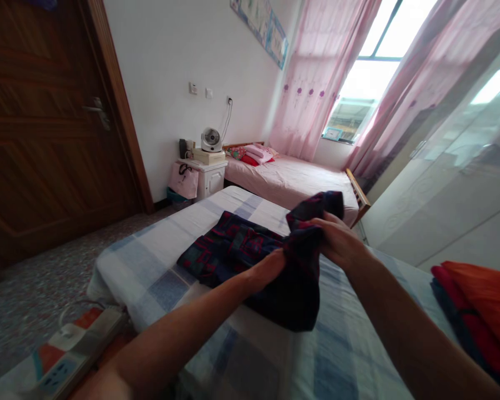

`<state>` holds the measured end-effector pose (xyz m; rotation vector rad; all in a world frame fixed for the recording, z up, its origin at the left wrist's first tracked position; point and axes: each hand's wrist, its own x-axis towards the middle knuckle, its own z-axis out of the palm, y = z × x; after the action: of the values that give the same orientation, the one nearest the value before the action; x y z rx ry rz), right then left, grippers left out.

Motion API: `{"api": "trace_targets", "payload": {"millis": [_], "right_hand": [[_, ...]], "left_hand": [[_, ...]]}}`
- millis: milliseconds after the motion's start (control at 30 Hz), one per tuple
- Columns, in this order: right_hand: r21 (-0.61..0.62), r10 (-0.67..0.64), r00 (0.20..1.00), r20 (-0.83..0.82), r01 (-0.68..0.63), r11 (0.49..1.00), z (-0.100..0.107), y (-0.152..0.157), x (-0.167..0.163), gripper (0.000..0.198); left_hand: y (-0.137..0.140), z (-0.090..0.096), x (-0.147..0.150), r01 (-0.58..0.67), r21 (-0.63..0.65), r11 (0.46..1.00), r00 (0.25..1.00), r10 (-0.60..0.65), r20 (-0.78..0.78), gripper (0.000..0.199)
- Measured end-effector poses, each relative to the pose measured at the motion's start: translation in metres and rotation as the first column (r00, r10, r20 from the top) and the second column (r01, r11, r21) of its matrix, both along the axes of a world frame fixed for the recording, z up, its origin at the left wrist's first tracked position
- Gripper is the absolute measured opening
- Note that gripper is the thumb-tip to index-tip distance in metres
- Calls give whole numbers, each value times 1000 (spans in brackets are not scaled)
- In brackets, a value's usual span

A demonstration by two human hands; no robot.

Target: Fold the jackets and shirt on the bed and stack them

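Observation:
A dark navy garment with a red pattern (237, 244) lies partly folded on the checked bed sheet (162, 239). One end of it is lifted and bunched between my hands. My right hand (337, 236) grips the raised part, with its fingers bent over the cloth. My left hand (269, 269) is closed at the nearer side of the bunched fabric, its fingertips hidden behind the cloth. Whether the garment is a shirt or another piece of clothing, I cannot tell.
A stack of folded orange and red clothes (479, 305) sits at the right. A power strip (83, 355) is at the lower left. Beyond stand a pink-covered bed (300, 172), a white bedside cabinet (212, 180) with a fan (211, 139), and a wardrobe (450, 189).

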<state>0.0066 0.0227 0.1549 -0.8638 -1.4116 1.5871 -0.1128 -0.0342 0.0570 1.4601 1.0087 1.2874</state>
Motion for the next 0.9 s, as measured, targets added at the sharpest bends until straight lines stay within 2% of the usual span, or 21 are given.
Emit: {"api": "trace_targets", "payload": {"millis": [67,100,167,200,233,267,333,367,467,533,600,700,833,900], "right_hand": [[29,153,988,16,-153,988,0,1,-49,24],[47,245,966,77,-249,967,-2,2,-69,23],[118,345,888,305,-394,911,-14,7,-94,31],[184,310,834,457,-429,884,-22,12,-98,36],[262,212,773,598,-439,859,-31,18,-99,38],[343,79,713,697,-428,836,-41,27,-95,39],[447,-148,598,788,-389,806,-60,46,-80,42],[457,-210,549,809,-364,811,-68,57,-71,45],[394,-236,435,869,-322,861,-89,85,-46,57],[337,-201,384,901,-332,881,-99,99,-37,62],[297,-159,367,917,-358,885,-103,107,-33,66],[263,-116,358,927,-396,880,-103,111,-32,63],[183,-20,351,936,-437,881,-93,104,-34,43],[182,11,396,918,-446,876,-85,97,-36,39]], "left_hand": [[-20,-1,-39,-118,-75,990,987,125,100,37],[-34,-4,-60,-179,-116,977,972,193,134,34],[-65,-9,-97,-332,-201,922,906,371,204,26],[-83,-13,-112,-423,-263,867,837,485,254,24],[-101,-16,-124,-522,-393,757,671,649,358,23],[-118,-20,-131,-553,-511,658,508,752,420,24],[-148,-27,-134,-477,-683,553,323,833,449,28],[-159,-31,-130,-401,-749,527,290,849,442,29],[-170,-37,-109,-155,-854,497,290,849,442,27],[-162,-38,-94,-59,-845,532,301,816,493,26],[-149,-34,-85,-50,-819,571,299,791,533,22],[-130,-25,-80,-70,-796,601,303,773,557,14],[-113,-16,-83,-58,-788,613,376,745,551,8],[-104,-16,-84,-78,-791,607,424,738,525,8]]}}
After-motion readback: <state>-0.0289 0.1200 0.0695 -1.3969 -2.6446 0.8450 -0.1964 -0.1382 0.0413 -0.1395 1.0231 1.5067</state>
